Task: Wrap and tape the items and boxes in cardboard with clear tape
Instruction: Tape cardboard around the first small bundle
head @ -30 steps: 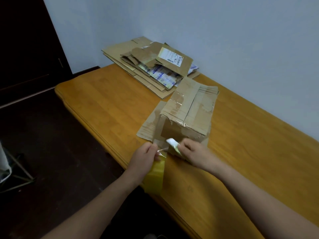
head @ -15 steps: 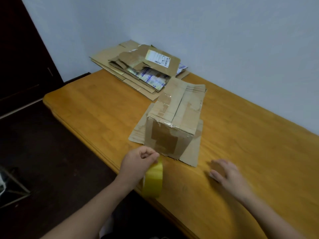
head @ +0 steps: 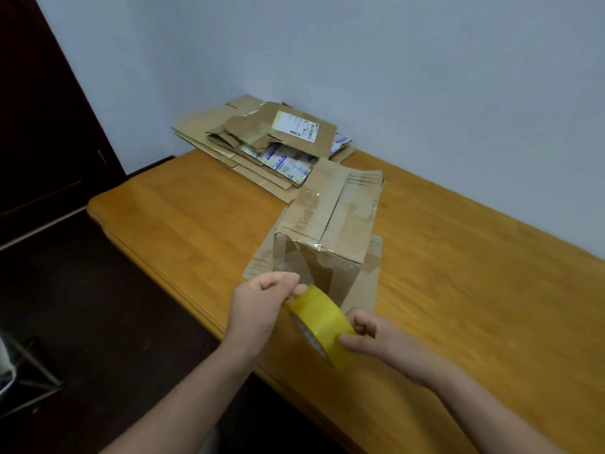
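Note:
A worn cardboard box [head: 330, 231] with old tape on its top stands on a flat cardboard sheet [head: 366, 290] near the table's front edge. A yellowish roll of clear tape [head: 320, 322] hangs in the air just in front of the box. My left hand [head: 262, 303] pinches the roll's upper left rim. My right hand [head: 370, 335] grips its lower right side, thumb on the outer face.
A pile of flattened cardboard boxes [head: 262, 145] with a shipping label lies at the table's far left corner against the wall. The wooden table [head: 474, 290] stretches to the right. A dark floor and a metal stand [head: 29, 375] lie to the left.
My right hand put down a small white thing, swept right over the table, then came back to grip the tape roll. My left hand lifted and tilted the roll.

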